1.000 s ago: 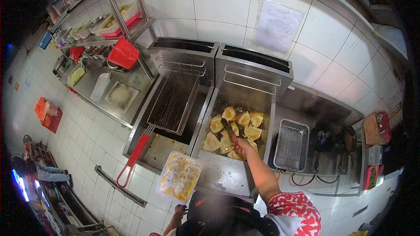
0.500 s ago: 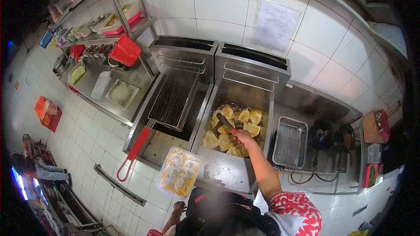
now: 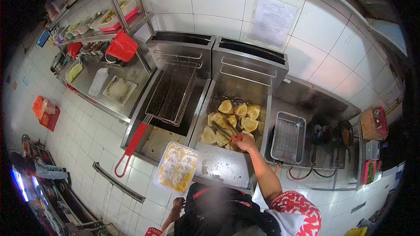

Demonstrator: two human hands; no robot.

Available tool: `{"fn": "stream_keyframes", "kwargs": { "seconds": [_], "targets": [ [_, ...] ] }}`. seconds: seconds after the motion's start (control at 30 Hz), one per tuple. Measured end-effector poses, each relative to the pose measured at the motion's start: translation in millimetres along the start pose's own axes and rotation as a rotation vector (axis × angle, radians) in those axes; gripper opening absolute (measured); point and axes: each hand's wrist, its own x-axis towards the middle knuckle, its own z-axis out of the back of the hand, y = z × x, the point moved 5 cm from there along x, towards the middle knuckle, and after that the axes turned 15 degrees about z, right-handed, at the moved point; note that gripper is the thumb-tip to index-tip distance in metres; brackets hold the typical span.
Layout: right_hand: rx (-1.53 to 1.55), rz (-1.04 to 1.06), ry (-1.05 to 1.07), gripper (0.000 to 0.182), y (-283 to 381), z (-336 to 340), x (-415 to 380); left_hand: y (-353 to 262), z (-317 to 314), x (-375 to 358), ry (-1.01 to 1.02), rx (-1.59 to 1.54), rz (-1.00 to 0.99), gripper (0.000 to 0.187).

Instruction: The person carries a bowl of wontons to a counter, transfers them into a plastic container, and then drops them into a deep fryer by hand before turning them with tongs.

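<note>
My right hand (image 3: pixel 246 142) grips red-handled tongs (image 3: pixel 226 129) that reach left into the right fryer vat (image 3: pixel 235 122), among several yellow folded dumplings (image 3: pixel 250 124) floating in the oil. My left hand (image 3: pixel 178 203) shows only low at the bottom, under a clear plastic container (image 3: pixel 176 166) of pale raw dumplings; whether it supports that container cannot be made out. The container hangs over the fryer's front edge.
A wire fry basket (image 3: pixel 173 93) with a red handle (image 3: pixel 129 149) rests over the left vat. A metal tray with a rack (image 3: pixel 288 137) sits right of the fryer, beside a gas burner (image 3: pixel 320 132). A steel counter (image 3: pixel 109 78) and shelves with a red bucket (image 3: pixel 121 47) stand left.
The tongs have swung from pointing up into the oil to reaching left across the dumplings. My right hand has shifted slightly toward the vat's front. The view tilted a little.
</note>
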Motion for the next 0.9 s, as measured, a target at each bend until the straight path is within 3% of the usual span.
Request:
{"fn": "stream_keyframes", "kwargs": {
  "seconds": [0.03, 0.1, 0.17, 0.23, 0.27, 0.33, 0.47, 0.57, 0.63, 0.7, 0.77, 0.9],
  "targets": [
    [0.001, -0.003, 0.000, 0.050, -6, 0, -1, -7, 0, -4, -0.026, 0.084, -0.100, 0.017],
    [0.069, -0.206, -0.139, 0.037, -28, 6, -5, 34, 7, 37, 0.041, -0.355, 0.372, 0.018],
    [0.088, -0.089, -0.221, 0.034, -52, 0, 8, 34, 6, 37, 0.019, -0.287, 0.337, 0.019],
    [0.372, -0.363, -0.175, 0.023, -77, -16, 12, 36, 9, 37, -0.007, -0.218, 0.305, 0.020],
    [0.373, -0.361, -0.177, 0.023, -78, -15, 12, 31, 7, 40, 0.048, -0.107, 0.227, 0.020],
    [0.766, -0.416, -0.119, 0.015, -76, -24, 10, 27, 5, 39, 0.100, 0.002, 0.149, 0.021],
    [0.928, -0.467, -0.137, 0.017, -79, -28, 0, 24, 3, 27, 0.122, 0.084, 0.004, 0.016],
    [0.663, -0.352, -0.163, 0.021, -79, -15, -2, 37, 7, 39, 0.109, -0.020, 0.150, 0.016],
    [-0.162, -0.004, -0.381, 0.025, -50, 8, -7, 43, 10, 47, 0.094, -0.096, 0.253, 0.017],
    [-0.181, -0.099, -0.321, 0.031, -12, 16, -27, 42, 13, 49, 0.083, -0.132, 0.301, 0.018],
    [-0.475, -0.018, -0.271, 0.034, 8, 13, -23, 37, 13, 52, 0.074, -0.144, 0.318, 0.019],
    [-0.432, -0.030, -0.194, 0.039, 35, 9, -37, 35, 16, 55, 0.054, -0.171, 0.350, 0.024]
  ]
}}
